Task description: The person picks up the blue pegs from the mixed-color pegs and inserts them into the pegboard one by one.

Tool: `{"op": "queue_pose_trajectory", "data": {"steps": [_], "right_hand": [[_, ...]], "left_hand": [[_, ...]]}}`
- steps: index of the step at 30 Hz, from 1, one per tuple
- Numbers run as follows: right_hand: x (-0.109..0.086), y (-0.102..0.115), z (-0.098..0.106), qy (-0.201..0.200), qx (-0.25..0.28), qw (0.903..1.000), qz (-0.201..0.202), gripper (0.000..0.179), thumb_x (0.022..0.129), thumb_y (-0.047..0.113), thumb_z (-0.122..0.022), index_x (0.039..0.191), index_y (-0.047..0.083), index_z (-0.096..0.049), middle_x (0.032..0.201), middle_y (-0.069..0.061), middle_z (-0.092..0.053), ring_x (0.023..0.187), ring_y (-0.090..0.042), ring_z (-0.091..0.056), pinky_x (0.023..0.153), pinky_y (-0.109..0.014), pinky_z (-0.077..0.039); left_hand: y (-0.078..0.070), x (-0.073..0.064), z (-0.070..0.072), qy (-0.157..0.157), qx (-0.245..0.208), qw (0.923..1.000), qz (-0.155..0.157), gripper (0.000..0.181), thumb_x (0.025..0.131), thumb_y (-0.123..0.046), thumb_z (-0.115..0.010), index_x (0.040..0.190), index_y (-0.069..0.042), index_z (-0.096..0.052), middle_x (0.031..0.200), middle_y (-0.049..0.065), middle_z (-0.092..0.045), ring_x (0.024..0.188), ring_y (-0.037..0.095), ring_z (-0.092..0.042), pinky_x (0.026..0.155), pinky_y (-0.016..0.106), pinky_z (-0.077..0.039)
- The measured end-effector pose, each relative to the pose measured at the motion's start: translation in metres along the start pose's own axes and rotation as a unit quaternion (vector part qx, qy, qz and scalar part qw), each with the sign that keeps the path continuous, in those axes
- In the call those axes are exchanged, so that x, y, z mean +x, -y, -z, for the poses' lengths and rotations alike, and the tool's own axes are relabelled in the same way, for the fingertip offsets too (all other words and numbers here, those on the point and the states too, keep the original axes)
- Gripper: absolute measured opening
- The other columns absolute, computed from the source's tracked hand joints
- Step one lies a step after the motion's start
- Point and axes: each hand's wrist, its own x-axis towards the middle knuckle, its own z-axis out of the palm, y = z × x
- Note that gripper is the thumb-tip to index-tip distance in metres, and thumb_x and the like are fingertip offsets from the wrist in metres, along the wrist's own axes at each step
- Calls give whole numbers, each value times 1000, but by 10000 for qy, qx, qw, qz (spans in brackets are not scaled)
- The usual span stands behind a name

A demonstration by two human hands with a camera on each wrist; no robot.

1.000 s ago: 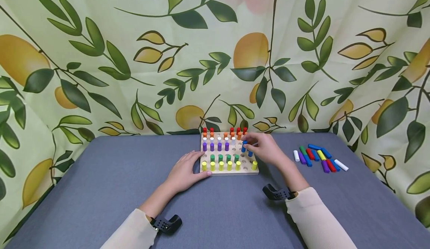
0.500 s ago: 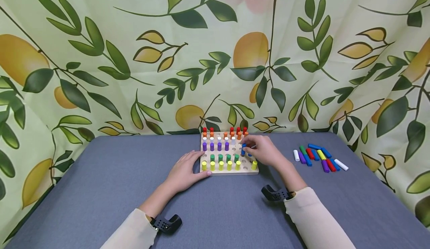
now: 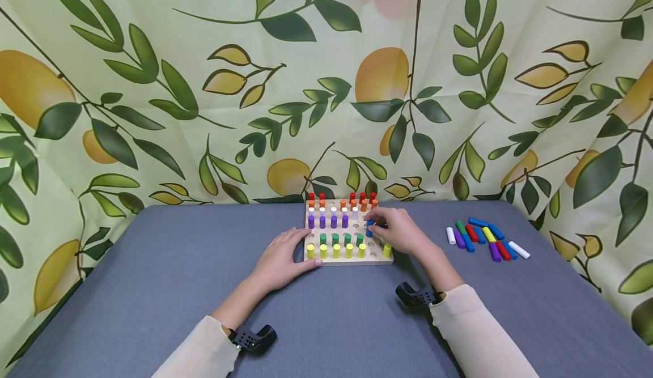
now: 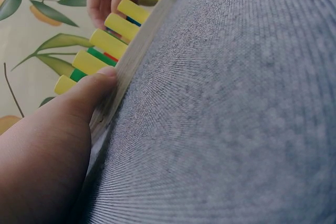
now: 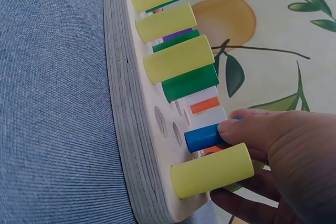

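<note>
A wooden pegboard (image 3: 339,262) lies on the table with rows of coloured pegs standing in its holes. My left hand (image 3: 278,259) rests at its front left corner, thumb (image 4: 100,85) along the near edge and fingers against the left side. My right hand (image 3: 400,230) pinches a blue peg (image 5: 202,139) between thumb and fingers over the right part of the board. Its lower end sits close to the surface; whether it is in a hole I cannot tell. Beside it stands a yellow peg (image 5: 212,171), with bare holes (image 5: 160,121) to the other side.
To the right, a loose group of pegs lies on the grey cloth, among them a white peg (image 3: 518,250), a green peg (image 3: 461,228) and a purple peg (image 3: 494,252). Behind the table hangs a leaf-and-fruit patterned curtain (image 3: 306,83).
My right hand has shifted slightly left and down with the blue peg, bringing it lower over the board. A second blue peg, visible earlier, is now hidden by the hand. My left hand stays put.
</note>
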Motion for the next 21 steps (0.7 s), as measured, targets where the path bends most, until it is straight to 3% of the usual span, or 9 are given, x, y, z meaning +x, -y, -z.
{"op": "queue_pose_trajectory", "data": {"steps": [10, 21], "right_hand": [[2, -2, -3, 153, -262, 9995, -42, 10, 92, 12, -73, 102, 11, -72, 94, -2, -74, 87, -15, -67, 78, -38, -57], [1, -1, -2, 239, -346, 9991, -35, 12, 92, 12, -73, 104, 11, -72, 94, -3, -73, 86, -15, -66, 79, -38, -56]], "left_hand": [[0, 0, 1, -5, 5, 10000, -8, 81, 86, -61, -71, 150, -17, -50, 156, 13, -48, 151, 34, -37, 123, 58, -29], [0, -1, 1, -23, 6, 10000, -57, 80, 86, -61, -71, 150, -16, -50, 156, 13, -48, 151, 34, -37, 123, 57, -29]]}}
